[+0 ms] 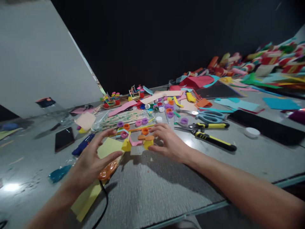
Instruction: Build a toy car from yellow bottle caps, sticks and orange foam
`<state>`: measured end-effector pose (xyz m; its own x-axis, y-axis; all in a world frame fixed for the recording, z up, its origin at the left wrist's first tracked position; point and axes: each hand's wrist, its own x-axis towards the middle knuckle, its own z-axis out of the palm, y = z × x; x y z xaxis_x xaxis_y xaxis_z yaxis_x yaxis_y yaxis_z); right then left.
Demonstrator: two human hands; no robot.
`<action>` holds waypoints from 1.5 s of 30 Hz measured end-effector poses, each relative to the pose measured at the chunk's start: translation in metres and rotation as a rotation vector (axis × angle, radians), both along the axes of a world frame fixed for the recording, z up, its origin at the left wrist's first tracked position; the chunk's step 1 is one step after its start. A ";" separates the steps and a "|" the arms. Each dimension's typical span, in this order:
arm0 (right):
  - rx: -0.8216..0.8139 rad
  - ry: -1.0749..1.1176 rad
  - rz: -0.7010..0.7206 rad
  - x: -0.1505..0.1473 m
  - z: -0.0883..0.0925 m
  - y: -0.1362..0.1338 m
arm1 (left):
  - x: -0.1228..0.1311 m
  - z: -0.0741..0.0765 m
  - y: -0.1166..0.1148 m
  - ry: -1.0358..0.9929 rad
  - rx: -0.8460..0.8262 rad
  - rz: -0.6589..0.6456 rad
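Observation:
A small craft model stands on the grey table between my hands. It has a yellow cap (126, 145) at the left, another yellow cap (148, 144) at the right, a pink strip (136, 143) between them and orange discs (149, 138) on top. My left hand (95, 156) is open to the left of the model, thumb and fingers apart, holding nothing. Close against its right side is my right hand (168, 141), fingers spread and curved. Whether its thumb touches the right cap I cannot tell. Orange and purple rings (145, 130) lie just behind.
Yellow-handled pliers (209, 136) and blue-handled scissors (209, 117) lie at the right, near a long black slab (264, 127). A phone (64, 139), yellow paper (89, 197) and a black cable (105, 203) are at the left. Coloured scraps (197, 81) spread behind.

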<state>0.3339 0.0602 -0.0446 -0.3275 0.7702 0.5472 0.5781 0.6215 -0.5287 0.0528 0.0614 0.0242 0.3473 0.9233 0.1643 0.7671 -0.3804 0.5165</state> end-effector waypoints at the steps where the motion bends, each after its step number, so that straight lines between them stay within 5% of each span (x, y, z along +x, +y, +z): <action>1: 0.007 0.027 -0.005 0.000 0.003 -0.002 | -0.002 -0.005 -0.003 -0.119 0.014 0.056; 4: 0.016 0.095 -0.012 -0.002 0.017 -0.010 | -0.002 -0.020 -0.015 -0.599 -0.095 0.188; 6: 0.003 0.136 -0.007 -0.005 0.028 -0.018 | 0.008 -0.025 -0.026 -0.832 -0.319 0.227; 8: -0.027 0.182 0.011 -0.007 0.039 -0.028 | 0.024 -0.028 -0.037 -0.923 -0.523 0.177; 13: -0.081 0.222 0.080 -0.012 0.057 -0.046 | 0.058 -0.029 -0.046 -1.297 -0.653 -0.050; 19: -0.117 0.203 0.093 -0.025 0.061 -0.051 | 0.059 -0.031 -0.043 -1.542 -0.722 -0.105; 35: -0.176 0.108 0.069 -0.044 0.053 -0.045 | 0.044 -0.039 -0.038 -1.513 -0.759 -0.081; 41: 0.293 -0.016 0.077 -0.035 0.046 -0.045 | 0.044 -0.040 -0.040 -1.547 -0.863 -0.074; 45: 0.444 -0.089 0.064 -0.035 0.050 -0.044 | 0.046 -0.041 -0.042 -1.551 -0.852 -0.122</action>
<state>0.2993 0.0165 0.0051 -0.4280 0.4439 0.7873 0.5620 0.8129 -0.1528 0.0983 0.0199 -0.0166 0.4203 0.9030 -0.0887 -0.5812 0.3430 0.7379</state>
